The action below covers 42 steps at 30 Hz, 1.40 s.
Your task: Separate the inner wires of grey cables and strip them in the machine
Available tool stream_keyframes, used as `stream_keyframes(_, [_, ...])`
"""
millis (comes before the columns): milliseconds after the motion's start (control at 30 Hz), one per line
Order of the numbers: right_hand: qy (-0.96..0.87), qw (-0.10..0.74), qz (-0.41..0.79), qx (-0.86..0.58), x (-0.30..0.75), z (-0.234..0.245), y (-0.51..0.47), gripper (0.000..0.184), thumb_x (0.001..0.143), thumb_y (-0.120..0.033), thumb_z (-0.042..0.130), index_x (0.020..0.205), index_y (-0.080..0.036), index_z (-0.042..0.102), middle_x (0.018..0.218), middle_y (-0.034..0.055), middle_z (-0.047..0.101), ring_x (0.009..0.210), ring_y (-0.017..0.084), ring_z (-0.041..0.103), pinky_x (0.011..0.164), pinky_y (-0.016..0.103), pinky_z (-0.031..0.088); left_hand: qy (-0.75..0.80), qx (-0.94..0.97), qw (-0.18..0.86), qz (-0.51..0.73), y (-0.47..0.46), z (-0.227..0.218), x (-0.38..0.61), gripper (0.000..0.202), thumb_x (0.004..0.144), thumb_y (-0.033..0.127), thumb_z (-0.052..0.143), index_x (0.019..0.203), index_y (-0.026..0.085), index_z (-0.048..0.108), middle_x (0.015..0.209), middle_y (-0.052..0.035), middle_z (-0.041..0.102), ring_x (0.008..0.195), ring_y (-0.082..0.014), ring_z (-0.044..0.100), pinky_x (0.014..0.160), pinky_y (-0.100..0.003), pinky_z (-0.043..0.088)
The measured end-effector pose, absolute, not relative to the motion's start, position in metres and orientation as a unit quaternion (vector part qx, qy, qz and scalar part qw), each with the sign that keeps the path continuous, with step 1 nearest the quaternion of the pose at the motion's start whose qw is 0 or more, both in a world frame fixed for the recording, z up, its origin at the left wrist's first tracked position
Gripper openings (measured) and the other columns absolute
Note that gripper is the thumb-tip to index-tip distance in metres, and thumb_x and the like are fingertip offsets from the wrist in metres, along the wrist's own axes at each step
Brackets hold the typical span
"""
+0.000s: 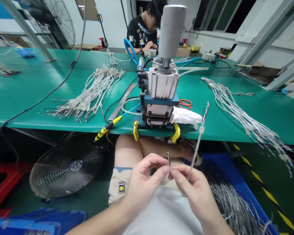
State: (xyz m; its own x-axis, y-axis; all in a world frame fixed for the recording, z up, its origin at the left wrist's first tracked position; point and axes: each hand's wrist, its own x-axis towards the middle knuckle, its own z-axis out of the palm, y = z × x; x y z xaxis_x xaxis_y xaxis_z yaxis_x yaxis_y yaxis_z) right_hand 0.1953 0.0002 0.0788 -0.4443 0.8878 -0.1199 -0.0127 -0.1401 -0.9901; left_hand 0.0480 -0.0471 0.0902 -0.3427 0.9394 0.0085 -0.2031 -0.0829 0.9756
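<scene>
Over my lap, my left hand [149, 174] pinches one end of a white cable, where thin coloured wires [169, 159] stick up from the fingertips. My right hand [189, 182] is closed on the same cable just beside it. The cable's other part [197, 143] rises from the right hand and ends in loose stripped wires above a small pale collar. Ahead of both hands stands a pneumatic press [161, 85] with a knurled grey cylinder on top, its base at the bench's front edge between two yellow clamps [175, 133]. A white bag [187, 117] hangs off its right side.
Bundles of white cables lie on the green bench left [88, 91] and right [245, 114]. Orange-handled scissors [185, 104] and a steel ruler [122, 101] flank the press. A blue bin [237, 186] of grey cables stands right, a floor fan [68, 169] left. A co-worker [143, 32] sits opposite.
</scene>
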Motion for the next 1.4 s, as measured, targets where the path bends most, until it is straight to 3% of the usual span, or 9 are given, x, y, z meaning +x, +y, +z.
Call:
stream_keyframes(200, [-0.561, 0.348, 0.630, -0.409, 0.195, 0.079, -0.002, 0.022, 0.081, -0.041, 0.073, 0.082, -0.019, 0.074, 0.074, 0.0054, 0.073, 0.066, 0.019, 0.065, 0.057, 0.025, 0.052, 0.531, 0.391, 0.422, 0.622, -0.044, 0.088, 0.046, 0.003, 0.082, 0.019, 0.070, 0.082, 0.019, 0.073, 0.086, -0.0040, 0.067, 0.083, -0.0163, 0.063, 0.075, -0.024, 0.050])
stream_keyframes(400, [-0.563, 0.377, 0.615, -0.404, 0.192, 0.084, -0.007, 0.024, 0.083, -0.041, 0.069, 0.092, -0.020, 0.075, 0.074, 0.0055, 0.073, 0.071, 0.022, 0.068, 0.065, 0.030, 0.056, 0.512, 0.374, 0.472, 0.613, -0.043, 0.087, 0.046, 0.006, 0.081, 0.020, 0.071, 0.077, 0.017, 0.074, 0.079, -0.0034, 0.066, 0.070, -0.0144, 0.064, 0.064, -0.024, 0.051])
stream_keyframes(567, [-0.578, 0.369, 0.599, -0.414, 0.191, 0.081, -0.007, 0.023, 0.085, -0.039, 0.068, 0.090, -0.019, 0.078, 0.073, 0.0051, 0.074, 0.063, 0.020, 0.065, 0.058, 0.027, 0.053, 0.472, 0.329, 0.511, 0.638, -0.041, 0.090, 0.050, 0.009, 0.081, 0.021, 0.071, 0.073, 0.016, 0.071, 0.073, -0.0011, 0.064, 0.062, -0.0117, 0.062, 0.060, -0.023, 0.050])
stream_keyframes(767, [-0.524, 0.388, 0.642, -0.403, 0.188, 0.075, -0.010, 0.016, 0.082, -0.034, 0.073, 0.086, -0.019, 0.073, 0.078, 0.0064, 0.076, 0.073, 0.021, 0.071, 0.068, 0.029, 0.057, 0.478, 0.261, 0.548, 0.634, -0.040, 0.090, 0.052, 0.014, 0.076, 0.022, 0.075, 0.068, 0.014, 0.066, 0.065, 0.0005, 0.063, 0.059, -0.0099, 0.059, 0.059, -0.020, 0.050])
stream_keyframes(900, [-0.524, 0.392, 0.629, -0.421, 0.188, 0.069, -0.012, 0.017, 0.079, -0.033, 0.076, 0.084, -0.019, 0.071, 0.076, 0.0057, 0.074, 0.071, 0.020, 0.069, 0.062, 0.025, 0.055, 0.485, 0.245, 0.531, 0.650, -0.038, 0.086, 0.053, 0.013, 0.071, 0.017, 0.076, 0.064, 0.014, 0.065, 0.067, 0.0007, 0.064, 0.063, -0.0092, 0.058, 0.061, -0.018, 0.049])
stream_keyframes(1133, [-0.530, 0.371, 0.636, -0.421, 0.194, 0.060, -0.015, 0.018, 0.077, -0.036, 0.077, 0.083, -0.019, 0.073, 0.076, 0.0072, 0.074, 0.067, 0.020, 0.067, 0.054, 0.025, 0.052, 0.430, 0.261, 0.565, 0.654, -0.044, 0.081, 0.050, 0.011, 0.076, 0.017, 0.075, 0.072, 0.015, 0.065, 0.075, 0.0012, 0.061, 0.065, -0.0079, 0.055, 0.061, -0.018, 0.048])
stream_keyframes(1400, [-0.503, 0.366, 0.649, -0.437, 0.205, 0.050, -0.030, 0.020, 0.075, -0.039, 0.079, 0.080, -0.020, 0.073, 0.077, 0.0069, 0.076, 0.066, 0.019, 0.068, 0.058, 0.024, 0.053, 0.419, 0.280, 0.594, 0.627, -0.055, 0.071, 0.051, 0.015, 0.077, 0.021, 0.077, 0.073, 0.013, 0.064, 0.076, -0.0030, 0.068, 0.069, -0.0106, 0.062, 0.064, -0.020, 0.051])
